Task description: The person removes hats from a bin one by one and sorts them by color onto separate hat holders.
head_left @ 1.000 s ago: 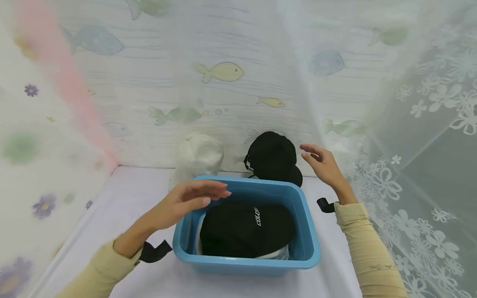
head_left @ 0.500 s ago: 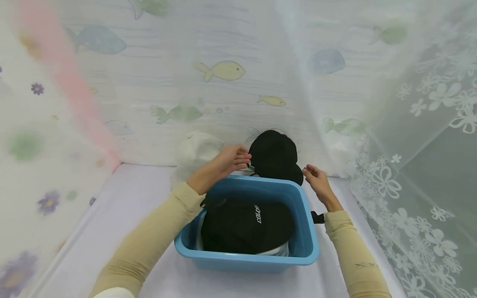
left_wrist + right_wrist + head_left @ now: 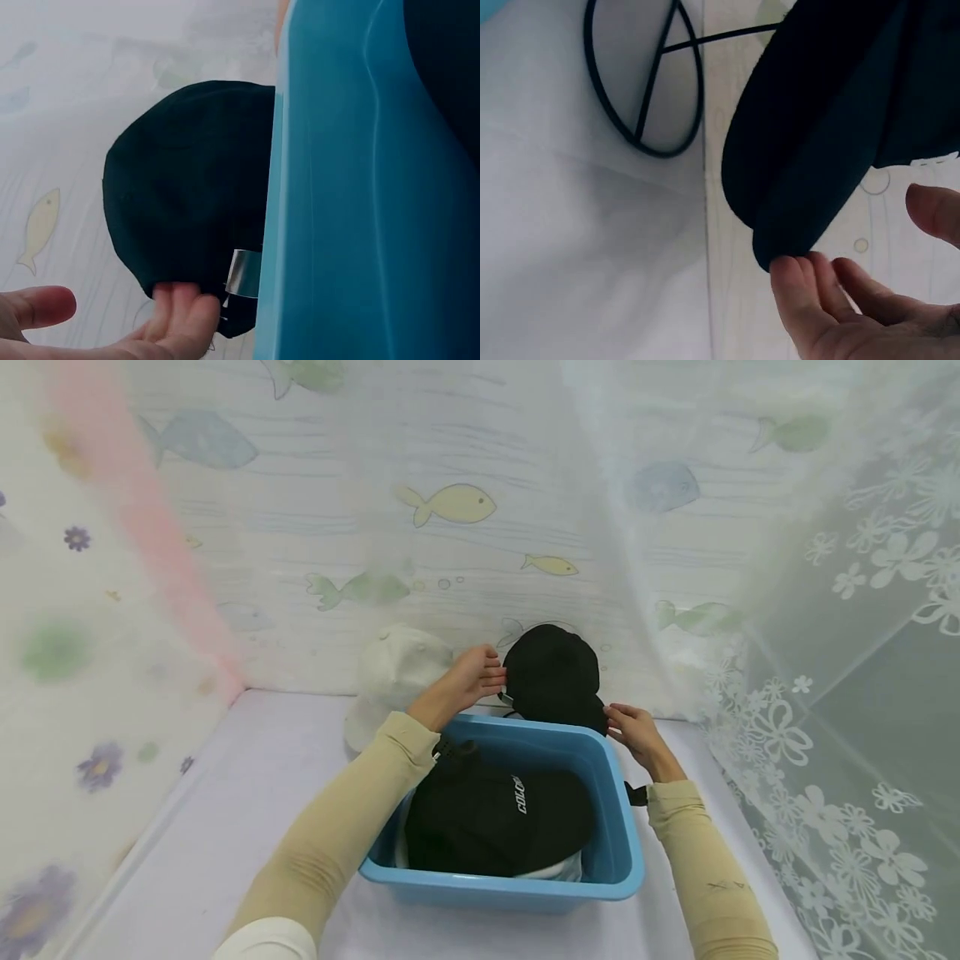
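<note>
Behind the blue plastic bin (image 3: 628, 852) stands a black baseball cap (image 3: 553, 664), with a hand on either side of it. My left hand (image 3: 472, 678) touches the cap's back edge near a metal strap clasp (image 3: 244, 273); its thumb (image 3: 49, 305) stays apart from the fabric. At the brim (image 3: 802, 180), the fingertips of my right hand (image 3: 637, 732) make contact, and that thumb (image 3: 934, 210) is also held away. Inside the bin lies another black cap (image 3: 480, 822) with white lettering, on top of something pale. The bin hides the standing cap's lower part.
A white cap (image 3: 401, 670) is at the back left, partly behind my left forearm. A thin black cord (image 3: 735, 35) lies looped near the standing cap. White cloth (image 3: 300, 743) covers the surface, and a fish-patterned curtain (image 3: 450, 435) closes off the back.
My left hand has moved from above the bin's left side up and right to the standing black cap. My right hand has come down and left to its brim.
</note>
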`<state>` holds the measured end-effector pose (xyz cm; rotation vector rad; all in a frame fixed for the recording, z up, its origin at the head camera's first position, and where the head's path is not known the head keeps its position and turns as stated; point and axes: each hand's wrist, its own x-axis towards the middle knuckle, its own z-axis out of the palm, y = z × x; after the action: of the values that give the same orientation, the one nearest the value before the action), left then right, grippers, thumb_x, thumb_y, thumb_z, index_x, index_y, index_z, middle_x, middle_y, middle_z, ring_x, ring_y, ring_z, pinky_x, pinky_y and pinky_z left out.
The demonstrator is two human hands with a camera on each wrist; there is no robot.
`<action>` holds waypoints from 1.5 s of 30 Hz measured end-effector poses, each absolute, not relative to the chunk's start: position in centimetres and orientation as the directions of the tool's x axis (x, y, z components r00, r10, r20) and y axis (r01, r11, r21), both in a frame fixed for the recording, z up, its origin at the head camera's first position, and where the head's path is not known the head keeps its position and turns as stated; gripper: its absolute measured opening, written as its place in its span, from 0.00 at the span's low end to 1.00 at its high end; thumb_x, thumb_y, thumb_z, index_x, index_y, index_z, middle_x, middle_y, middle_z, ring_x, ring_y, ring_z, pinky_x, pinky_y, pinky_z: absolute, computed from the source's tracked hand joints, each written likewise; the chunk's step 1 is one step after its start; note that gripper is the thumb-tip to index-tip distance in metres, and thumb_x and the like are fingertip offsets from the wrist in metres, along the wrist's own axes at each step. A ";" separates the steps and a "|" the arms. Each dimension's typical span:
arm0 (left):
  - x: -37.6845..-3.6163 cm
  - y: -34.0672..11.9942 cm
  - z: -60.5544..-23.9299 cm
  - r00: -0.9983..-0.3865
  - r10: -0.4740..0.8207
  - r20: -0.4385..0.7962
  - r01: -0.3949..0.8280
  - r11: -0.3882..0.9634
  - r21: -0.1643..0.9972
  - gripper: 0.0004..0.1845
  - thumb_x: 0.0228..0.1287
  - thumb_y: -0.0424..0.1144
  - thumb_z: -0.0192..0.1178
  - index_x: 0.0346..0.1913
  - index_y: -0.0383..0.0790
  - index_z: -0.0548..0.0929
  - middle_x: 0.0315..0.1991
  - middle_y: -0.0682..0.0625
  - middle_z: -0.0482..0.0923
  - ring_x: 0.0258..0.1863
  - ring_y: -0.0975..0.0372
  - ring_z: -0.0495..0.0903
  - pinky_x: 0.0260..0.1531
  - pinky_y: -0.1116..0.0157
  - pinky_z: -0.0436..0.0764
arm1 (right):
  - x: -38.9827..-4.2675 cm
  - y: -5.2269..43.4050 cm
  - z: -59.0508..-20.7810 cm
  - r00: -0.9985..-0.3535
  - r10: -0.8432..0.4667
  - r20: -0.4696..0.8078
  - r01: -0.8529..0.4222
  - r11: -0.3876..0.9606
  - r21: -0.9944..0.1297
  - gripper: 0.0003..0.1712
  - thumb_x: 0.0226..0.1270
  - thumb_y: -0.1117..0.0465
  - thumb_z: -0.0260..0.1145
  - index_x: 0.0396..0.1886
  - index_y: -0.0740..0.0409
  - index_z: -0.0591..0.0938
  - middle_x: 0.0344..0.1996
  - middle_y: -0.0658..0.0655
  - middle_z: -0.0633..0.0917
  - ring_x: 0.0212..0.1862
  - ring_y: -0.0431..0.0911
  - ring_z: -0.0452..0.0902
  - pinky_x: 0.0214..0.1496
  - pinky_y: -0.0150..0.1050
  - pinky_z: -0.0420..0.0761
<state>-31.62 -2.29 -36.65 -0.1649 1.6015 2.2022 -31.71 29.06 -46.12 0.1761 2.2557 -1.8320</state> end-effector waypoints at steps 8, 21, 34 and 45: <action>-32.4 -1.9 -37.2 -0.885 0.234 -0.402 -0.446 -0.180 0.877 0.24 0.78 0.41 0.46 0.66 0.26 0.71 0.50 0.39 0.77 0.47 0.51 0.78 0.67 0.53 0.74 | -32.0 29.2 -46.3 -0.933 -0.093 -0.347 0.311 0.274 -0.910 0.39 0.84 0.53 0.48 0.78 0.77 0.50 0.78 0.75 0.53 0.78 0.65 0.51 0.77 0.54 0.62; -33.1 -1.7 -37.8 -0.906 0.156 -0.393 -0.418 -0.193 0.888 0.21 0.73 0.45 0.61 0.59 0.32 0.79 0.44 0.43 0.82 0.41 0.57 0.83 0.56 0.60 0.82 | -32.7 30.6 -45.3 -0.953 -0.042 -0.301 0.292 0.156 -0.944 0.43 0.80 0.52 0.56 0.78 0.77 0.51 0.72 0.75 0.64 0.47 0.37 0.79 0.43 0.25 0.83; -32.5 -0.9 -39.6 -0.925 0.088 -0.370 -0.377 -0.095 0.921 0.37 0.65 0.46 0.71 0.71 0.31 0.71 0.60 0.38 0.79 0.48 0.54 0.84 0.58 0.57 0.82 | -33.1 31.2 -43.9 -0.961 0.102 -0.257 0.276 0.381 -0.882 0.45 0.71 0.50 0.68 0.74 0.75 0.62 0.64 0.70 0.71 0.35 0.34 0.81 0.50 0.33 0.85; -31.9 -0.5 -40.4 -0.952 0.019 -0.306 -0.307 -0.061 0.950 0.25 0.63 0.48 0.72 0.53 0.35 0.75 0.73 0.40 0.67 0.20 0.66 0.65 0.30 0.69 0.74 | -34.4 30.5 -44.6 -0.933 0.062 -0.353 0.352 0.346 -0.870 0.47 0.72 0.51 0.67 0.78 0.72 0.56 0.74 0.71 0.64 0.57 0.49 0.78 0.69 0.45 0.76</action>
<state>-31.88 -0.48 -40.35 -0.3119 1.9833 2.1136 -34.40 30.54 -44.61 0.3710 2.3534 -1.6190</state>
